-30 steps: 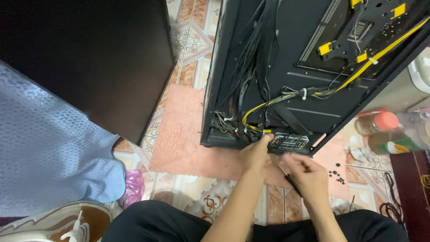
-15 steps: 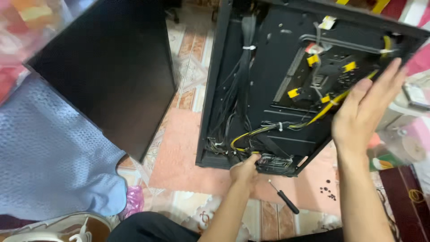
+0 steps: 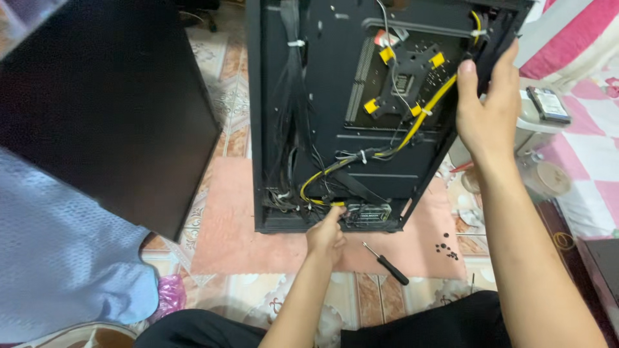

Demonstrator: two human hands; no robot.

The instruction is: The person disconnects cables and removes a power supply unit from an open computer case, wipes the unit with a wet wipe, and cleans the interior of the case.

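Fingers of the right hand (image 3: 488, 113) now wrap the upper right edge of the black computer case (image 3: 335, 135), thumb on the inner face and the rest curled behind the edge, gripping it; half a second ago that hand was spread open in front of the case, and a second ago it was down low near the left one. Left hand (image 3: 325, 235) sits at the bottom of the case, index finger stretched out and touching the spot where the yellow cable (image 3: 412, 129) ends beside the small vented part (image 3: 369, 212); other fingers curled loosely, holding nothing I can make out. Case stands upright on the pink mat (image 3: 225, 225), open side facing the camera, and looks more upright and centred in view than before. Yellow cable runs diagonally from the upper right down to the lower left inside the case. Black-handled screwdriver (image 3: 385, 263) lies on the mat just right of the left hand, dropped since the first frame. Loose dark screws (image 3: 445, 249) sit near it. Black side panel (image 3: 103, 103) leans at left, well apart from both hands.
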